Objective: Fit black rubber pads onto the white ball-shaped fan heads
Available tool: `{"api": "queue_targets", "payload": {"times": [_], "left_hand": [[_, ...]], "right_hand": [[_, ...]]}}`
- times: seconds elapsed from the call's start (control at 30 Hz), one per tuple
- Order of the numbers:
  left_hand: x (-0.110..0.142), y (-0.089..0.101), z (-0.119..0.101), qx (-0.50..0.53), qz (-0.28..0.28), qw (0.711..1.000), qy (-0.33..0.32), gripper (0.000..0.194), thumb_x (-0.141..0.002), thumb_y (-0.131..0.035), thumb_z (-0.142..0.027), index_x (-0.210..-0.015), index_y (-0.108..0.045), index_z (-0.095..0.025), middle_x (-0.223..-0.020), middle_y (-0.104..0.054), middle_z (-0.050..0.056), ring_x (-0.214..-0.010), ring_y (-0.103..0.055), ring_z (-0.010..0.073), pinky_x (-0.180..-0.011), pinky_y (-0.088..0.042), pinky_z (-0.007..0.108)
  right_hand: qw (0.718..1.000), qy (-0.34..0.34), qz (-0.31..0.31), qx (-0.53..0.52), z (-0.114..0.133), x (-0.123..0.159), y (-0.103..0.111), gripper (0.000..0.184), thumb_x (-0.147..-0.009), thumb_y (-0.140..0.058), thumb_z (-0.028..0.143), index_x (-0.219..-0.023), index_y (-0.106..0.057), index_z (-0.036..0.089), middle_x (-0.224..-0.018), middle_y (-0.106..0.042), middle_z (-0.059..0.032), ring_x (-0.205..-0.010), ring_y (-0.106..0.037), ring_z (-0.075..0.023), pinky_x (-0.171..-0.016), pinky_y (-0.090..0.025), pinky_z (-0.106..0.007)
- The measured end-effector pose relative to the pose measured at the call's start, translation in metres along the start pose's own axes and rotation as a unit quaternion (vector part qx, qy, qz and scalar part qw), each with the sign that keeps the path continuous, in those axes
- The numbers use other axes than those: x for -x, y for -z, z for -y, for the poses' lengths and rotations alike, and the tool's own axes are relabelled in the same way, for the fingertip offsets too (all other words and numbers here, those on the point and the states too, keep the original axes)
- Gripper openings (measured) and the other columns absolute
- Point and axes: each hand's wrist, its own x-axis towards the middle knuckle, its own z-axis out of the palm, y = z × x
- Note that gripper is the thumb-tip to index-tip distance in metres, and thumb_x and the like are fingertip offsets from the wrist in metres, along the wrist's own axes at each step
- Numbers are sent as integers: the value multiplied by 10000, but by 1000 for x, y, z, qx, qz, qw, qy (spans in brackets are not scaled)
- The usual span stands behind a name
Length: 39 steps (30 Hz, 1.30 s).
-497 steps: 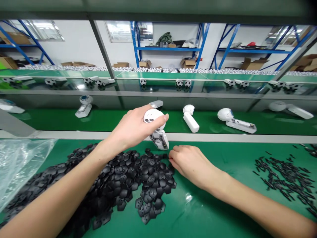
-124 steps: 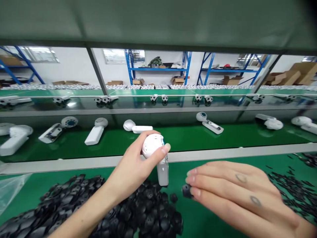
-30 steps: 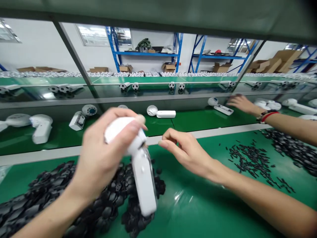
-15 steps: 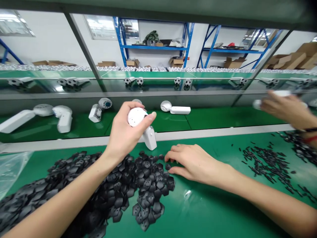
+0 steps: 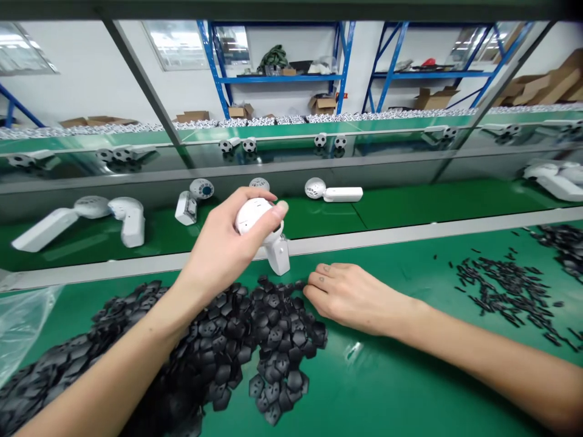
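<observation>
My left hand (image 5: 228, 233) is closed round the ball-shaped head of a white handheld fan (image 5: 251, 213). Its short handle (image 5: 278, 255) hangs down below my thumb, above the heap of black parts. My right hand (image 5: 348, 297) rests at the right edge of that heap, fingers curled in and tips hidden. Whether a piece is pinched there I cannot make out. The heap holds black pentagon-shaped plastic pieces (image 5: 280, 364), some with small holes, and spreads under my left forearm.
More white fans (image 5: 344, 194) lie on the dark green belt (image 5: 396, 203) beyond the pale rail (image 5: 392, 240). Small black slivers (image 5: 505, 285) are scattered at right. A clear plastic bag (image 5: 27, 321) lies at left. Football-patterned balls (image 5: 249, 144) stand on the line behind.
My right hand's fingers have curled in at the heap's edge. The fan in my left hand has turned slightly. Another person's hand at the right has left the view.
</observation>
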Motion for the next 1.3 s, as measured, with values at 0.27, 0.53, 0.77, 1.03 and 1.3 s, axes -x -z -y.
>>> {"api": "queue_targets", "payload": {"times": [0.27, 0.53, 0.77, 1.03, 1.3], "left_hand": [[-15, 13, 22, 112, 58, 985, 115, 544, -866, -697, -758, -959, -773, -228, -1023, -768, 64, -1018, -685, 263, -802, -537, 249], [-10, 31, 6, 103, 191, 948, 234, 685, -805, -664, -863, -809, -711, -179, -637, -698, 90, -454, -585, 165, -446, -512, 236], [-13, 27, -1, 282, 127, 905, 291, 359, -805, -898, -319, -1059, -705, -155, -853, -794, 117, -704, -793, 279, -672, -711, 389], [3, 10, -4, 493, 134, 807, 297, 292, -793, -847, -48, -1067, -750, -59, -1085, -785, 196, -857, -770, 220, -651, -648, 222], [19, -12, -8, 485, 176, 821, 247, 500, -792, -958, -376, -1204, -737, -198, -1214, -756, 118, -1011, -745, 257, -840, -692, 369]], "right_hand": [[970, -82, -153, -168, -17, 2, 12, 147, -1103, -581, 139, -1122, -725, 165, -1036, -780, -46, -893, -734, -191, -777, -542, -297], [845, -196, -331, -372, -14, 8, 51, 199, -1010, -683, 192, -1205, -721, 207, -955, -799, -23, -786, -755, -186, -700, -595, -292], [814, -189, -352, -422, -9, 10, 63, 59, -962, -779, 207, -916, -810, 227, -875, -805, 17, -759, -743, -162, -684, -592, -243], [758, -168, -358, -518, 0, 6, 69, 85, -943, -799, 180, -953, -855, 242, -888, -799, 28, -772, -719, -107, -702, -569, -157], [625, -168, -327, -689, -1, 0, 63, 167, -785, -958, 183, -867, -816, 211, -824, -795, 24, -711, -721, -99, -707, -599, -135]]}}
